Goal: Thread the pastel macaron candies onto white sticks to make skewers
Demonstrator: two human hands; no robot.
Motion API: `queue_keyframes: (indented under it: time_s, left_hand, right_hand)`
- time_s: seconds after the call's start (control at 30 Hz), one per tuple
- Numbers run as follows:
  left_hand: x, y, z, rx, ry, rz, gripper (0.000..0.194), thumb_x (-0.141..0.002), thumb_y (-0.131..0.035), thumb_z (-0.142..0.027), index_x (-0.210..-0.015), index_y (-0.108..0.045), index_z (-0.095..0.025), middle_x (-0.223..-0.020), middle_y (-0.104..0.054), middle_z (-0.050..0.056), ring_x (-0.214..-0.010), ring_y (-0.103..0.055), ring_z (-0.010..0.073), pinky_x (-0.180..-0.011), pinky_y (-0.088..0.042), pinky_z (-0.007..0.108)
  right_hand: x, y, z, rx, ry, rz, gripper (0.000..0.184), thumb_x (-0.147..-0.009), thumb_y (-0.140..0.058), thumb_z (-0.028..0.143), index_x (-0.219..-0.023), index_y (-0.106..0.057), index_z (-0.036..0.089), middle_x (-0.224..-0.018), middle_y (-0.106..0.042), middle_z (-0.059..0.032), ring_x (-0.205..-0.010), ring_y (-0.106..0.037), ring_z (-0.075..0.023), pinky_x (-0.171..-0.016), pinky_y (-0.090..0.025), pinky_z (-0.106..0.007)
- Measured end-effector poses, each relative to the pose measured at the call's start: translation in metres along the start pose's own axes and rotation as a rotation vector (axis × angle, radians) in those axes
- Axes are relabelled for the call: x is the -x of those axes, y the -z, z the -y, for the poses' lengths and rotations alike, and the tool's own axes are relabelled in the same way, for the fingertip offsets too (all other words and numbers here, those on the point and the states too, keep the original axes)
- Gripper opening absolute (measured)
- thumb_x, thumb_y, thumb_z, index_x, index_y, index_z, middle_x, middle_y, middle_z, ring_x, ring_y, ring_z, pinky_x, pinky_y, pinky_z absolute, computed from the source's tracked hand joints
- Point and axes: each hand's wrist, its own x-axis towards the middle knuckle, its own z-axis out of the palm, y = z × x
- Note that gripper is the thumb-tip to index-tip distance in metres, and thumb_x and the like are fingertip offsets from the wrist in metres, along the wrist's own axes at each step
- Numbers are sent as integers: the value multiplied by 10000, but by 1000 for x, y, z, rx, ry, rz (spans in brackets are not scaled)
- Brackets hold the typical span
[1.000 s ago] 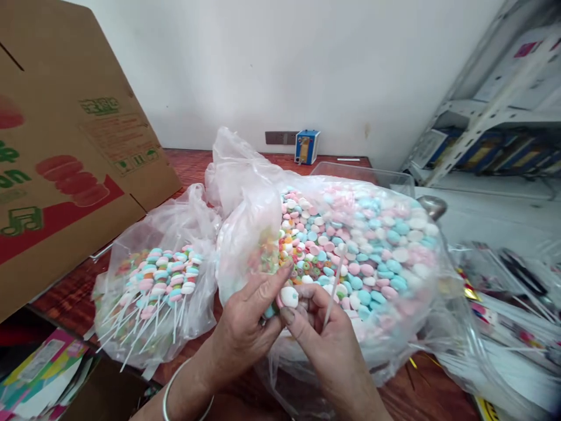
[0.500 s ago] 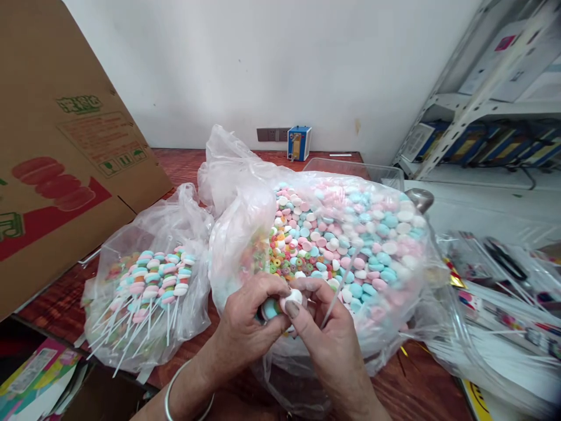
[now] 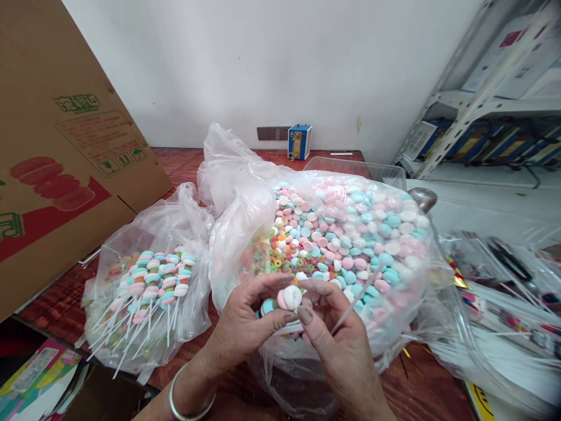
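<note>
My left hand [image 3: 245, 313] is closed around a short stack of marshmallows [image 3: 289, 298], with a pink-and-white one facing me and a blue one beside it. A bit of green shows between them. In my right hand [image 3: 339, 330] a thin white stick [image 3: 360, 295] slants up between the fingers. Its thumb and forefinger are pinched close to the stack; whether they hold anything more I cannot tell. Just beyond both hands lies a large open plastic bag [image 3: 245, 222] of pink, blue and white marshmallows [image 3: 322, 237], with colourful cereal rings [image 3: 287, 257] at its near left.
To the left, finished-looking marshmallow skewers [image 3: 158, 275] lie on a plastic bag [image 3: 193, 216]. A cardboard box [image 3: 79, 123] stands behind them. At right are packets of sticks [image 3: 504, 345], black-handled scissors [image 3: 508, 257] and a shelf [image 3: 464, 105]. A blue device [image 3: 300, 142] sits by the wall.
My hands have drawn slightly apart, so more of the pink-and-white marshmallow shows. My right hand has shifted a little to the right, and the white stick has moved right with it.
</note>
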Motion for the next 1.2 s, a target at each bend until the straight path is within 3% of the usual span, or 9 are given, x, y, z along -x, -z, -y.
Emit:
queue_keyframes:
  time_s: [0.1,0.23,0.43,0.7,0.87,1.03,1.1,1.2]
  left_hand:
    - [0,-1,3,223,130,16,384,-707,-871,-233,-1025,-655,-215,-919,-740,19,-822,-706,159,-685,-585,221]
    - [0,-2,5,370,259,131,353,-722,-863,-303,-957,-624,-194,-832,-701,17,-672,-639,126,-463,-492,154]
    - [1,-4,7,509,316,137,334,-739,-845,-350,-952,-662,-170,-765,-686,13,-522,-566,81,-427,-462,164]
    - [-2,-6,-4,405,331,152,269,-735,-840,-354,-865,-708,-158,-706,-655,-2,-491,-529,73,-416,-433,171]
    - [-3,-2,-7,115,131,131,144,-781,-805,-239,-910,-752,-203,-838,-714,6,-751,-645,131,-679,-531,223]
    - [-3,-5,-8,-225,-182,7,209,-814,-742,-118,-1000,-730,-214,-954,-746,20,-904,-676,162,-834,-526,264]
    - [-3,-9,-8,-316,-299,-30,264,-807,-704,-48,-1019,-713,-204,-961,-743,24,-919,-676,157,-846,-525,260]
    - [-3,-11,-8,-333,-357,-28,283,-811,-693,-31,-1041,-697,-195,-952,-738,23,-902,-678,143,-828,-530,241]
  right_hand:
    - [1,2,0,10,52,-14,207,-920,-668,394,-1089,-670,275,-748,-580,38,-621,-528,-104,-576,-471,-199]
    - [2,3,0,95,-24,63,206,-916,-668,394,-1063,-673,250,-834,-641,-3,-722,-602,-146,-629,-512,-243]
    - [3,0,0,138,-5,78,200,-911,-666,386,-1025,-659,222,-778,-647,1,-608,-582,-138,-559,-512,-256]
    - [5,-11,3,3,38,-29,153,-911,-665,375,-857,-630,237,-704,-660,13,-560,-623,-138,-512,-527,-245]
    - [3,-8,3,37,70,-97,170,-894,-693,389,-849,-649,230,-701,-650,14,-608,-607,-123,-554,-511,-214]
    - [3,-2,-4,221,4,-94,278,-867,-721,397,-1077,-631,239,-791,-648,11,-607,-547,-116,-526,-466,-208]
    - [3,-1,-5,288,9,-103,232,-871,-709,399,-1009,-642,225,-788,-640,3,-628,-546,-124,-535,-463,-213]
    - [2,-2,-4,236,-14,-81,215,-883,-687,425,-880,-640,214,-723,-600,10,-629,-548,-132,-555,-479,-228]
